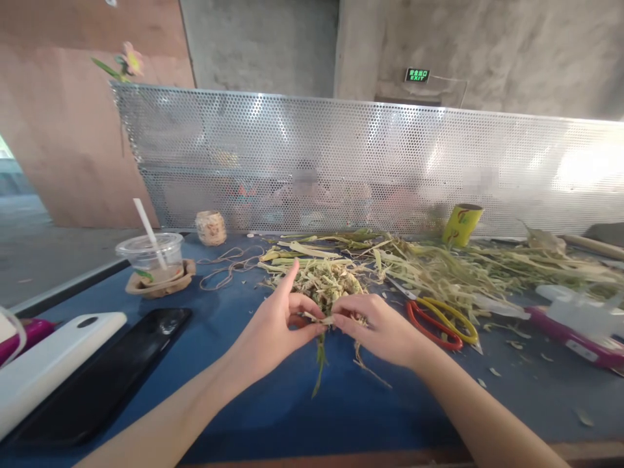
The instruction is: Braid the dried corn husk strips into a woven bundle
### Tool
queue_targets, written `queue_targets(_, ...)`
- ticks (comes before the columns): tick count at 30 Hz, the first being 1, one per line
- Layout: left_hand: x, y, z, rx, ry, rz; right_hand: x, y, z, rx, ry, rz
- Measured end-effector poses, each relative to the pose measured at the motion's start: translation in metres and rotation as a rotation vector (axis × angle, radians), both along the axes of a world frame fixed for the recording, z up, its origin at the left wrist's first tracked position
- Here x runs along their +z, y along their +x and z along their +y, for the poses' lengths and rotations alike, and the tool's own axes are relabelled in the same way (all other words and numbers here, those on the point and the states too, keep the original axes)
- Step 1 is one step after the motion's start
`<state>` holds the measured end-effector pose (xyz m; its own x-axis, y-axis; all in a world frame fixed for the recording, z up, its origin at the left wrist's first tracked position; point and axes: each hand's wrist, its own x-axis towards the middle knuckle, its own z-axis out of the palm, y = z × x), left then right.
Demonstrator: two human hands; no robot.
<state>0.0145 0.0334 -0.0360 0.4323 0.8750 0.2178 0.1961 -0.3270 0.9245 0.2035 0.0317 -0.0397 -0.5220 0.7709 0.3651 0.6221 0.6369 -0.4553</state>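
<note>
My left hand (280,325) pinches one end of a pale plant strip (316,318) between its thumb and fingers. At the other side my right hand (377,325) is closed with its fingertips on the same strip. The two hands nearly meet. Right behind them sits a bunched heap of cut, frayed plant strips (336,276), partly hidden by my fingers. A green leaf end (319,370) hangs down below the left fingertips. Thin brown fibres (373,370) trail under the right hand onto the blue table (273,416).
Red- and yellow-handled scissors (439,325) lie right of my hands, near loose long strips (439,266). A yellow tube (462,225) and a purple glue gun (570,335) are farther right. At left are a plastic cup (151,250), twine (229,270) and a black phone (107,377).
</note>
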Motion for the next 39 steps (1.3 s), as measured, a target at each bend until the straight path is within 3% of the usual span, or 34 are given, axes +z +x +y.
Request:
queue_targets(4, -0.003, 0.002, -0.002, 0.015, 0.165, 0.09, 0.0, -0.001, 0.001, -0.008, 0.022, 0.009)
queue_targets(7, -0.003, 0.002, -0.002, -0.007, 0.174, 0.117, -0.001, -0.001, 0.0, 0.017, 0.026, 0.04)
queue_targets(12, -0.002, 0.003, -0.002, -0.002, 0.129, 0.132, -0.001, 0.001, 0.001, 0.095, -0.015, 0.088)
queue_targets(16, -0.005, 0.005, -0.003, -0.076, 0.095, 0.127, 0.003, 0.005, 0.001, 0.125, -0.047, 0.128)
queue_targets(21, -0.001, 0.004, -0.005, -0.087, 0.058, 0.196, 0.006, 0.007, 0.0, 0.118, -0.066, 0.132)
queue_targets(25, 0.005, 0.002, -0.005, -0.06, -0.004, 0.176, 0.004, 0.005, 0.002, 0.119, -0.156, 0.266)
queue_targets(31, 0.005, -0.001, -0.005, -0.163, -0.11, 0.103, -0.006, 0.0, 0.006, 0.192, -0.356, 0.466)
queue_targets(39, 0.01, -0.002, -0.009, -0.184, -0.211, 0.071, -0.01, 0.003, 0.011, 0.174, -0.397, 0.556)
